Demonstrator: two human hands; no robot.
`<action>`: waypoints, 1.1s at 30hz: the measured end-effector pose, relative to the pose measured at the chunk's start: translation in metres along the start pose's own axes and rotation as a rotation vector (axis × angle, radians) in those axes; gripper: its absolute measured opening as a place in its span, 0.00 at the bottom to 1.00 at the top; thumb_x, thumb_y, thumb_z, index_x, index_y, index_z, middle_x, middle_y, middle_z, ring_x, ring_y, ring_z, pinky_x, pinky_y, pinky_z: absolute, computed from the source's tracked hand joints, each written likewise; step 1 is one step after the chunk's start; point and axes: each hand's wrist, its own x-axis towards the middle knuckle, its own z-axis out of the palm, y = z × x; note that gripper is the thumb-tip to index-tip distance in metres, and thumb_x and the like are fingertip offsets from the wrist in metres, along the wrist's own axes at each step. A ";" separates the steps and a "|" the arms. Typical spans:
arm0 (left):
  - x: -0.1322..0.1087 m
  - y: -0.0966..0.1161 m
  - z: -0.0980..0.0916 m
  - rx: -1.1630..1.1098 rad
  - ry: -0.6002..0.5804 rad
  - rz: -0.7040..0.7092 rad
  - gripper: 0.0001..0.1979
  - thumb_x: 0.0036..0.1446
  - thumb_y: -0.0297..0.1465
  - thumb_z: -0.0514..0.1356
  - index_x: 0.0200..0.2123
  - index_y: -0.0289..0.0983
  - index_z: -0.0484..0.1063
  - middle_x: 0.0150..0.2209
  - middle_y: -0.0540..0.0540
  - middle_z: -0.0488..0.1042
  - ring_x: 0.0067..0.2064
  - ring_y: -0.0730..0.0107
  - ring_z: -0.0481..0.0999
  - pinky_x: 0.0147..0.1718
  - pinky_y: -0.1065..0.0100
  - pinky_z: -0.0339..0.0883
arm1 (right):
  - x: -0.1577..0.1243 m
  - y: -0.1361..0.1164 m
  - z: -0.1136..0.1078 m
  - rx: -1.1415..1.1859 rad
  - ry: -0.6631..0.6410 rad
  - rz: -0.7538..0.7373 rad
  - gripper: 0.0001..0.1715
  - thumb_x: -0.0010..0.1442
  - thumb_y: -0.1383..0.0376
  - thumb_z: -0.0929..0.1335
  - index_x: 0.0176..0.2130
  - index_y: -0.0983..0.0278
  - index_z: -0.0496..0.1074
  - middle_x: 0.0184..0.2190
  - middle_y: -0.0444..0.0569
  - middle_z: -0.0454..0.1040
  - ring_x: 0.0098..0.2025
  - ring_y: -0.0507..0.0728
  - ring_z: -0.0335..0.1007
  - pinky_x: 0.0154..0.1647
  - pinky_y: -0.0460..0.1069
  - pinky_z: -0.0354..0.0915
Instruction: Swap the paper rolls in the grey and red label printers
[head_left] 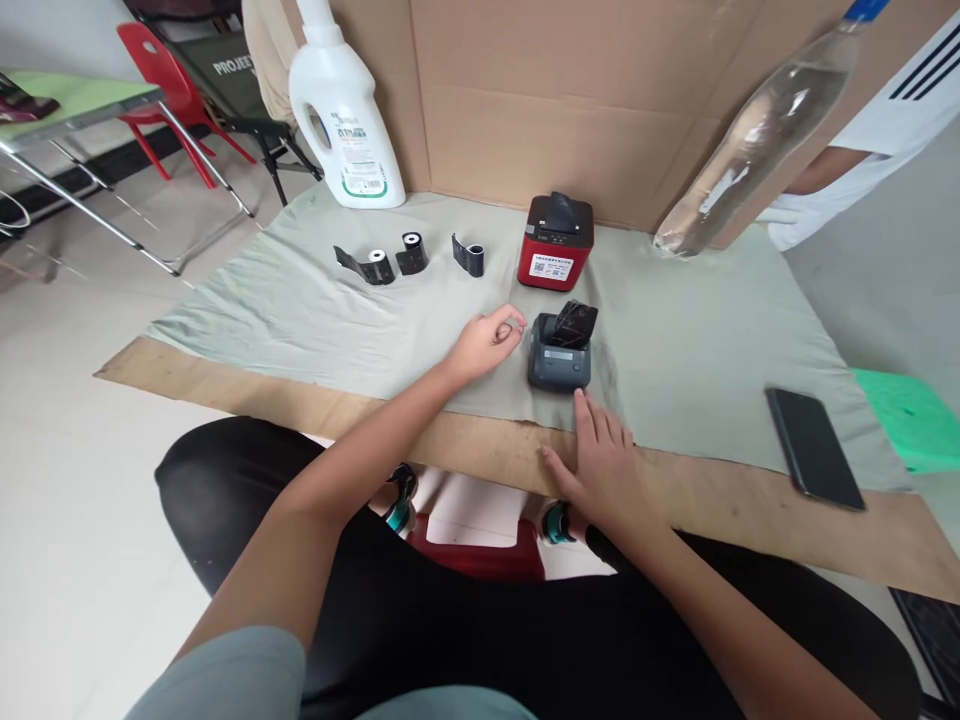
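Left hand [489,343]: 9 o'clock of dark printer [559,360], fingers curled in, seemingly empty | right hand [606,455]: 5 o'clock, fingers extended | dark printer near table [720,370] edge, likely for reach

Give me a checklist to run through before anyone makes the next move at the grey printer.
1. Grey printer upright on the cloth: ok.
2. Black strip standing out of its top: ok.
3. Left hand empty: cannot tell; its fingers are curled, left of the printer.
4. Right hand off the printer: cannot tell; a fingertip is at the printer's near edge, contact unclear.
5. Phone wholly on the cloth: not ok; its near end reaches over the bare wood.
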 end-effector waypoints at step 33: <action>0.012 0.000 -0.032 0.484 -0.404 0.224 0.16 0.65 0.30 0.58 0.50 0.45 0.83 0.35 0.45 0.81 0.34 0.64 0.76 0.32 0.65 0.55 | 0.066 0.032 0.030 0.205 0.102 0.050 0.59 0.66 0.47 0.67 0.76 0.80 0.42 0.71 0.79 0.58 0.68 0.78 0.63 0.66 0.71 0.61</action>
